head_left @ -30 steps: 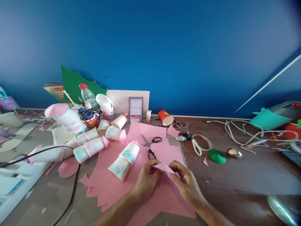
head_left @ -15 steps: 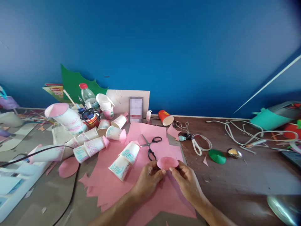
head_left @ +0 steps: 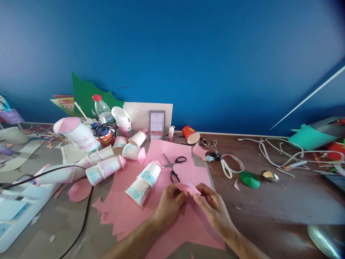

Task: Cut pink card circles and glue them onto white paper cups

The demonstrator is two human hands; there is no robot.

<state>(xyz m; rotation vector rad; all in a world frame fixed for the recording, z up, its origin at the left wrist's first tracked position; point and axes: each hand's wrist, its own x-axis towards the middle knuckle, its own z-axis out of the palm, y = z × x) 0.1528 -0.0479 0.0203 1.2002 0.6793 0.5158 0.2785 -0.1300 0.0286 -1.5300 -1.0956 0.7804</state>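
Observation:
Between my two hands is a small pink paper disc [head_left: 189,187], bent and tilted so that it looks narrow. My left hand [head_left: 171,203] pinches its left edge between thumb and fingers. On the other edge, my right hand [head_left: 211,205] has the same kind of pinch. Pink paper sheets [head_left: 164,230] lie beneath both hands. Just beyond them, black-handled scissors [head_left: 172,167] rest with blades apart. To the left, two joined paper cups [head_left: 144,183] with teal and pink drawing lie on the pink sheets.
More decorated paper cups [head_left: 105,167] lie at the left, near a black cable [head_left: 87,208] and a flat pink circle [head_left: 80,190]. Beyond stands a bottle [head_left: 102,108]. An orange cup [head_left: 191,135], a green paper cone [head_left: 250,179] and white cables [head_left: 280,153] lie to the right.
The pink disc, spread flatter and rounder before, has been tilted and bent between my fingers. Both hands stay in nearly the same place.

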